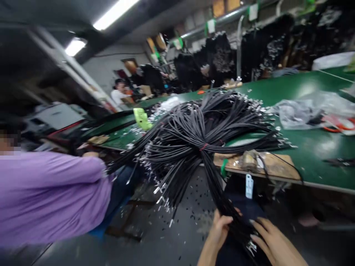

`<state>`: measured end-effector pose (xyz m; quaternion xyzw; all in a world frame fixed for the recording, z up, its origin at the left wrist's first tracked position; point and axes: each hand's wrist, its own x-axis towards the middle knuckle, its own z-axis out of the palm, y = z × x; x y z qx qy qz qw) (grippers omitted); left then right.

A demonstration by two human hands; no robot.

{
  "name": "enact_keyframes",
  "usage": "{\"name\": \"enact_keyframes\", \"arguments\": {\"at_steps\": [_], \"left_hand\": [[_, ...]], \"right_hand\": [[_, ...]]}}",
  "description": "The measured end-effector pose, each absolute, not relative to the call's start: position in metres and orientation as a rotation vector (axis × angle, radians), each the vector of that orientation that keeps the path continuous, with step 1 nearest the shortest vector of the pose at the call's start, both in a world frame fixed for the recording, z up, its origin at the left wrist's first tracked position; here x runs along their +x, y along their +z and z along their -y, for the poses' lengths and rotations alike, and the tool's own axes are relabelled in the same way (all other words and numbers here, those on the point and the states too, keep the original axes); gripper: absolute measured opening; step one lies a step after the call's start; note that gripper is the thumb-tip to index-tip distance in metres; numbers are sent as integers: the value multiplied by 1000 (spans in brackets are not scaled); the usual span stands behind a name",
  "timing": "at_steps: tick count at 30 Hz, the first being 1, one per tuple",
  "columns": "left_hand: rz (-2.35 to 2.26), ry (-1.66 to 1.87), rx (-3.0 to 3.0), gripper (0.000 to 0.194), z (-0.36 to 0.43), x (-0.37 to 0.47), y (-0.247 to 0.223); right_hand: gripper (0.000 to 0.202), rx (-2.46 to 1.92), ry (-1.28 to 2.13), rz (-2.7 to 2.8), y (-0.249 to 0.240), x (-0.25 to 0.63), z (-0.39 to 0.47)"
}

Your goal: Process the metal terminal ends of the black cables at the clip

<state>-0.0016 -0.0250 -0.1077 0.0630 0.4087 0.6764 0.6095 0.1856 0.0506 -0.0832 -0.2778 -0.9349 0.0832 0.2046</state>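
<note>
The left hand (219,231) closes around a bundle of black cables (214,181), its thumb lying across the near side. The right hand (273,238) is just to the right, fingers bent and slightly apart, tips at the bundle's lower end; whether they press on it I cannot tell. Silver tips (251,246) stick out by the right fingers, blurred. The bundle is slim, matt and dark, and slants from the table edge down to the lap between the hands.

The floor (166,245) shows to the left of the left hand, strewn with small black bits. Beyond it a co-worker in a purple top (55,195) bounds that side. Ahead, a blue tag (249,186) hangs below the table edge, under a wooden board (280,164) that carries a tape roll (249,161).

A red tie (203,147) crosses the strands where the bundle meets a large heap (177,147) of the same cables. The heap fans out with pale metal ends and spills over the table's near edge. To its right, the green table (313,147) shows its surface between the board and a plastic bag (296,112); orange handles (337,127) lie beside the bag. A lime plastic piece (142,119) stands at the heap's left. Farther back, dark bunches (191,70) hang along the wall, and a ceiling light (115,14) glows above.
</note>
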Motion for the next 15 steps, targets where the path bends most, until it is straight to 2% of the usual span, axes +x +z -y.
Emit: {"name": "enact_keyframes", "arguments": {"at_steps": [2, 4, 6, 9, 11, 13, 15], "left_hand": [[-919, 1604, 156, 54, 20, 0, -105], [-910, 1652, 160, 53, 16, 3, -102], [-904, 1696, 162, 54, 15, 6, -102], [-902, 1706, 175, 63, 17, 9, -110], [-909, 1673, 221, 75, 18, 9, -122], [-916, 1619, 289, 90, 17, 6, -135], [-935, 1567, 345, 106, 18, 2, -143]], "right_hand": [[37, -507, -40, 2467, -55, 181, -64], [28, -236, -46, 2333, -13, 163, -76], [30, -157, -17, 2329, 32, 132, -88], [45, -429, 49, 2410, 80, 64, -116], [58, -622, 19, 2563, 95, 16, -142], [62, -760, 56, 2688, 97, -22, -167], [58, -837, 100, 2731, 93, -43, -186]]}}
